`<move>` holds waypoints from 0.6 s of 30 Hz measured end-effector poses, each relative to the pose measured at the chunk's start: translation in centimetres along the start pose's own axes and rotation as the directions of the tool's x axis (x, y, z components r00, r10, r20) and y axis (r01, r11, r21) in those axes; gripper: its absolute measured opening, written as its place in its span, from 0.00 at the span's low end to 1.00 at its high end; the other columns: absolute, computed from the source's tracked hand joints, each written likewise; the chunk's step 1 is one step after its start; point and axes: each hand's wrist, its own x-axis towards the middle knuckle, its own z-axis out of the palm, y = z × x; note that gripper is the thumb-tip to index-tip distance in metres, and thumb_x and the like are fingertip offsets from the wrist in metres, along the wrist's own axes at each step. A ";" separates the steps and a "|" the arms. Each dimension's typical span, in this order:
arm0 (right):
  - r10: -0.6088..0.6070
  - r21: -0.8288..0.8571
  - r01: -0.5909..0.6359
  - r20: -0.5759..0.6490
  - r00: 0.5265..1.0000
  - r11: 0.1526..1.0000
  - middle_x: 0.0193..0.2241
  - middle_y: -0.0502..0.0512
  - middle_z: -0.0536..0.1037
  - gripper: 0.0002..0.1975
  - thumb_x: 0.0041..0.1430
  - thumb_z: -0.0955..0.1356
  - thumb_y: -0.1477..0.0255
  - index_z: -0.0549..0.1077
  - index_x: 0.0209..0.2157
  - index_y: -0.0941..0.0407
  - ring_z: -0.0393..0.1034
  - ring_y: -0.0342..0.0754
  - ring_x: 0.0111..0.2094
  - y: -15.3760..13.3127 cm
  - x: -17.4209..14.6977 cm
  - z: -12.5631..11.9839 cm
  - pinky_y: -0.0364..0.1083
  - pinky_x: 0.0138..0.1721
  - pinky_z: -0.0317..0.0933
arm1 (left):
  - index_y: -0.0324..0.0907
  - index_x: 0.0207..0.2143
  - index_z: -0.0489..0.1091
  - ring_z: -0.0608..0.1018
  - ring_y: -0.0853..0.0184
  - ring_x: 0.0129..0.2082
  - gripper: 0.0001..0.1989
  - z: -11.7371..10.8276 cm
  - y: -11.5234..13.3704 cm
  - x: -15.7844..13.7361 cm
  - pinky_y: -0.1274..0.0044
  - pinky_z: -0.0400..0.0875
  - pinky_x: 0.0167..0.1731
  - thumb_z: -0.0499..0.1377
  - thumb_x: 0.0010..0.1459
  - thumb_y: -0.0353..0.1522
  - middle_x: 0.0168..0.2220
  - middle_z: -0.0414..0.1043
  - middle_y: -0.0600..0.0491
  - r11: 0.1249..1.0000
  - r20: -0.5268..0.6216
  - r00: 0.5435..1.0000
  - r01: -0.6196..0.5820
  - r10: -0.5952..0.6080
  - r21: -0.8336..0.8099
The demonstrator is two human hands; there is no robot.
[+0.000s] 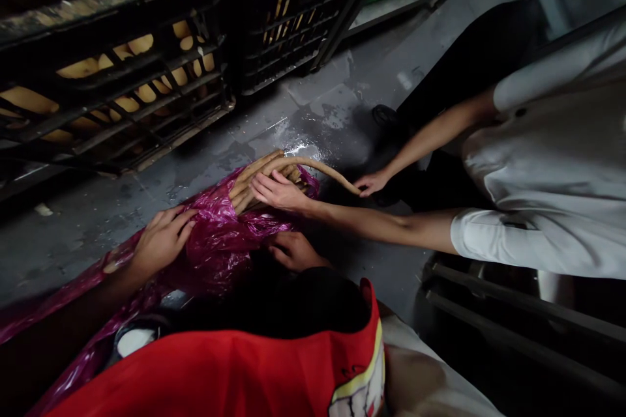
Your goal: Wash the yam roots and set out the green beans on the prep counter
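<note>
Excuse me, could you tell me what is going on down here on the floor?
The person's left hand and right hand press on a magenta plastic bag lying on the wet floor. Long tan sticks poke out of the bag's open end. A co-worker in a white shirt has one hand on the bundle, while the other hand grips the far end of a bent stick. Black crates stand behind.

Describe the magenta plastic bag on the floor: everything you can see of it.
The magenta plastic bag is thin, glossy, crinkled film lying on the wet grey floor. Its mouth faces the crates, with a bundle of long tan stick-like pieces poking out. The left hand presses flat on it; the right hand touches its near edge. A co-worker's hand rests on the bundle.
</note>
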 end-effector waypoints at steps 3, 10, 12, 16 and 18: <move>0.033 -0.001 -0.033 0.021 0.999 0.999 0.36 0.55 0.79 0.10 0.70 0.61 0.68 0.73 0.40 0.51 0.76 0.52 0.38 0.0 0.0 0.0 0.51 0.43 0.72 | 0.37 0.57 0.76 0.74 0.46 0.56 0.32 0.1 0.0 0.0 0.57 0.68 0.59 0.41 0.72 0.46 0.56 0.73 0.37 1.000 0.000 1.000 0.003 -0.003 0.004; 0.067 -0.027 -0.066 0.053 0.996 0.997 0.35 0.52 0.78 0.09 0.71 0.61 0.66 0.70 0.38 0.50 0.76 0.50 0.38 0.1 0.1 0.0 0.48 0.43 0.70 | 0.38 0.57 0.76 0.73 0.47 0.56 0.32 0.3 -0.1 -0.1 0.57 0.68 0.59 0.41 0.72 0.46 0.56 0.73 0.37 1.000 0.001 1.000 -0.001 0.001 0.010; 0.051 -0.033 -0.049 0.049 0.998 0.998 0.34 0.52 0.77 0.08 0.71 0.61 0.66 0.70 0.38 0.50 0.75 0.50 0.37 0.1 0.1 0.0 0.47 0.43 0.70 | 0.38 0.57 0.77 0.73 0.47 0.56 0.31 0.2 -0.2 -0.1 0.57 0.68 0.59 0.41 0.72 0.46 0.56 0.73 0.37 1.000 -0.001 1.000 -0.003 0.003 0.009; 0.024 -0.047 -0.023 0.035 0.999 0.999 0.36 0.52 0.78 0.07 0.71 0.61 0.69 0.70 0.39 0.51 0.76 0.49 0.38 0.2 0.2 0.1 0.47 0.43 0.70 | 0.39 0.57 0.76 0.73 0.47 0.57 0.30 0.0 -0.1 -0.1 0.57 0.67 0.60 0.42 0.72 0.45 0.56 0.73 0.36 1.000 0.016 1.000 -0.005 0.005 0.005; 0.026 -0.048 -0.025 0.031 0.999 0.999 0.36 0.52 0.79 0.07 0.71 0.62 0.69 0.70 0.40 0.51 0.76 0.49 0.39 0.3 0.2 0.0 0.47 0.43 0.71 | 0.39 0.57 0.76 0.73 0.47 0.57 0.29 -0.1 0.0 0.0 0.57 0.67 0.60 0.42 0.72 0.45 0.56 0.73 0.36 1.000 0.020 1.000 -0.005 0.004 0.012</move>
